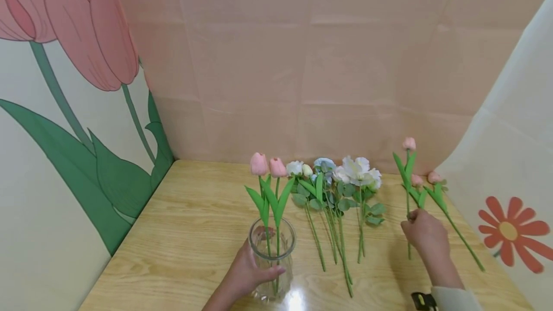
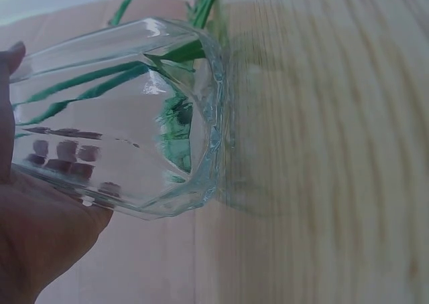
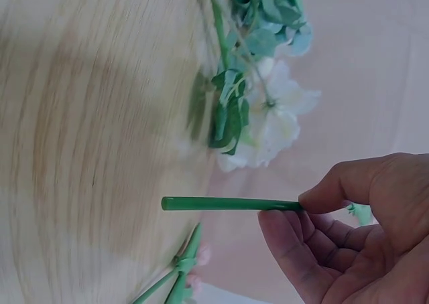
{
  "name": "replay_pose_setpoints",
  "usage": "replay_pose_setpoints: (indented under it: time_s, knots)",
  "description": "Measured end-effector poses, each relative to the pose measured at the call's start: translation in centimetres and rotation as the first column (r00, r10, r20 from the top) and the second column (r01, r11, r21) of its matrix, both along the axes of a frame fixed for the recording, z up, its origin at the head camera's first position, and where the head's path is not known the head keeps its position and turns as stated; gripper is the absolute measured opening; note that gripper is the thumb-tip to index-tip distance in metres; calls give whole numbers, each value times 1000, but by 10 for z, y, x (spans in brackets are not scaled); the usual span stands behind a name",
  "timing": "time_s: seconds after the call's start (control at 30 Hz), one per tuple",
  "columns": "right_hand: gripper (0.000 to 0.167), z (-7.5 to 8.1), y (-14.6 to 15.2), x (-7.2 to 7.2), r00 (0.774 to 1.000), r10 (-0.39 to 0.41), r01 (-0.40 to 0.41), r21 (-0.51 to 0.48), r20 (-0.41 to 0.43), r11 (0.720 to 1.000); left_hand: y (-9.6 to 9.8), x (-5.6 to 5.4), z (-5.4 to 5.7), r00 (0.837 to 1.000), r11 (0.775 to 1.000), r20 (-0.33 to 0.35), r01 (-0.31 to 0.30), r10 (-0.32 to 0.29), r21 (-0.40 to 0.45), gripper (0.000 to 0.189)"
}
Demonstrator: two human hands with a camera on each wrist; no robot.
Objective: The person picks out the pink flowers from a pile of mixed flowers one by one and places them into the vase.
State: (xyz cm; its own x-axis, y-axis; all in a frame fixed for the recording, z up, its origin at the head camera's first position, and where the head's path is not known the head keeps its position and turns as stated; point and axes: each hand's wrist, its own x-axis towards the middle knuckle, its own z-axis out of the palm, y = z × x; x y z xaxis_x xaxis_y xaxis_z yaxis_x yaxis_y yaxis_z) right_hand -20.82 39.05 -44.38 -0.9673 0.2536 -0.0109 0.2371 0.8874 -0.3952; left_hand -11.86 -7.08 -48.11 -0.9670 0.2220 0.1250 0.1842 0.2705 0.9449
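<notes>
A clear glass vase (image 1: 272, 272) stands at the table's front middle with two pink tulips (image 1: 259, 164) in it. Around the vase's side my left hand (image 1: 250, 268) is wrapped, thumb at the front; the left wrist view shows the ribbed glass (image 2: 134, 116) and green stems through it. My right hand (image 1: 427, 234) pinches the stem of another pink tulip (image 1: 409, 144) between thumb and fingers, holding it upright over the table. In the right wrist view, the cut end of that green stem (image 3: 228, 203) sticks out past the fingertips.
White, pale pink and blue artificial flowers (image 1: 356, 171) with leafy stems lie between the hands. More pink tulips (image 1: 434, 177) lie at the right end of the wooden table (image 1: 181, 234). Printed cloth backdrops (image 1: 302, 61) enclose the back and sides.
</notes>
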Motion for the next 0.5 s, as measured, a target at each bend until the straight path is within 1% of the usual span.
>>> replay_pose_setpoints:
  time_s: [0.2,0.5]
  knots:
    - [44,2,-8,7,999,23,-23,-2,-39,1000,0,0,0,1000,1000,-1,3,-3,6,83]
    - [35,6,-21,15,993,16,-17,-1,-121,1000,0,0,0,1000,1000,-18,5,-5,2,83]
